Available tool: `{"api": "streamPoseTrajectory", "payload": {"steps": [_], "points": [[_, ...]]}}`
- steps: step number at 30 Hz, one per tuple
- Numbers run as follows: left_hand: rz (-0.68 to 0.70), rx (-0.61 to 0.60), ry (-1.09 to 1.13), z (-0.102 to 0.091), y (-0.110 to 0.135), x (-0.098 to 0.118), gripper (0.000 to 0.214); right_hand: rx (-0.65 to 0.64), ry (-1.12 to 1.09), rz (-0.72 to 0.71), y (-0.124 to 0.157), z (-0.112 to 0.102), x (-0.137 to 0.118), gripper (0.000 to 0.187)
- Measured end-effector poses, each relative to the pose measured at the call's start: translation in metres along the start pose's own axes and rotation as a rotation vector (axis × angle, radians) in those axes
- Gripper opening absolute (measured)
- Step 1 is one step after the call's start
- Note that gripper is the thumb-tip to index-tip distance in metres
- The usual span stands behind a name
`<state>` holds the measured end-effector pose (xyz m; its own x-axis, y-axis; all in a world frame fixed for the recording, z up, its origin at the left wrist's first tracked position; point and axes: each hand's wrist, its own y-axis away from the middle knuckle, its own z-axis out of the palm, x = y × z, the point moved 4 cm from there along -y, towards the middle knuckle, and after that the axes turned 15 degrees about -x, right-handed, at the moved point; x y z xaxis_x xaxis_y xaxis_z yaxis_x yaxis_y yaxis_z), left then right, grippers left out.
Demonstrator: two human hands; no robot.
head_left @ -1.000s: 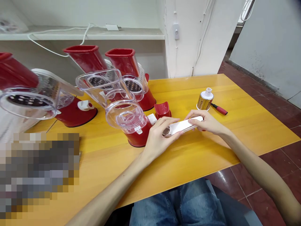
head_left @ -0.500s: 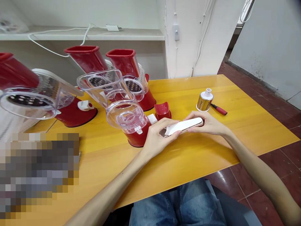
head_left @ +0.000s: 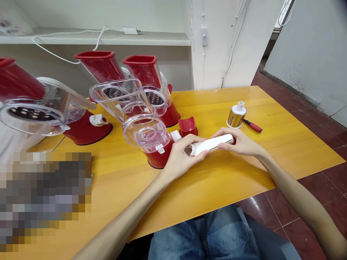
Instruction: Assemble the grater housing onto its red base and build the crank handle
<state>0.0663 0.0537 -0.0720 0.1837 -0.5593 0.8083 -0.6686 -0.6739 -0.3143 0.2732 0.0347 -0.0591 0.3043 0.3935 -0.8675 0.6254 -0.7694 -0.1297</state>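
Both my hands hold a white plastic crank handle (head_left: 208,145) above the yellow table, with my left hand (head_left: 181,155) at its metal-socketed end and my right hand (head_left: 234,141) at the rounded end. Just left of my left hand stands a rotary grater with a red base (head_left: 158,157) and a clear plastic drum housing (head_left: 145,131). A red plastic pusher (head_left: 187,125) sits beyond the handle. Further right lie a gold perforated grater drum (head_left: 235,116) with a white cap and a red-handled screwdriver (head_left: 253,126).
Several more red-and-clear graters (head_left: 89,131) stand at the table's left and back. A pixelated blurred patch (head_left: 45,200) covers the lower left. The yellow table (head_left: 217,180) ends at a red tiled floor (head_left: 320,187) to the right; a wall and shelf stand behind.
The white handle has rolled slightly between my fingers, and its metal end shows more than half a second ago. The view has shifted slightly.
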Motion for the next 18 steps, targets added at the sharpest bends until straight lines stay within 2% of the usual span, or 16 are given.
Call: {"api": "streamPoseTrajectory", "payload": {"steps": [5, 13, 18], "points": [[0.037, 0.005, -0.025, -0.0014, 0.0002, -0.0006, 0.024, -0.012, 0.019, -0.004, -0.0005, -0.0016, -0.0018, 0.029], [0.23, -0.015, -0.204, -0.0002, 0.0026, 0.0053, 0.023, -0.12, -0.062, 0.016, -0.0002, -0.0026, -0.0014, 0.027], [0.245, -0.034, -0.246, 0.001, 0.0042, 0.0058, 0.026, -0.127, -0.097, 0.011, 0.0014, -0.0028, 0.0001, 0.023]]}}
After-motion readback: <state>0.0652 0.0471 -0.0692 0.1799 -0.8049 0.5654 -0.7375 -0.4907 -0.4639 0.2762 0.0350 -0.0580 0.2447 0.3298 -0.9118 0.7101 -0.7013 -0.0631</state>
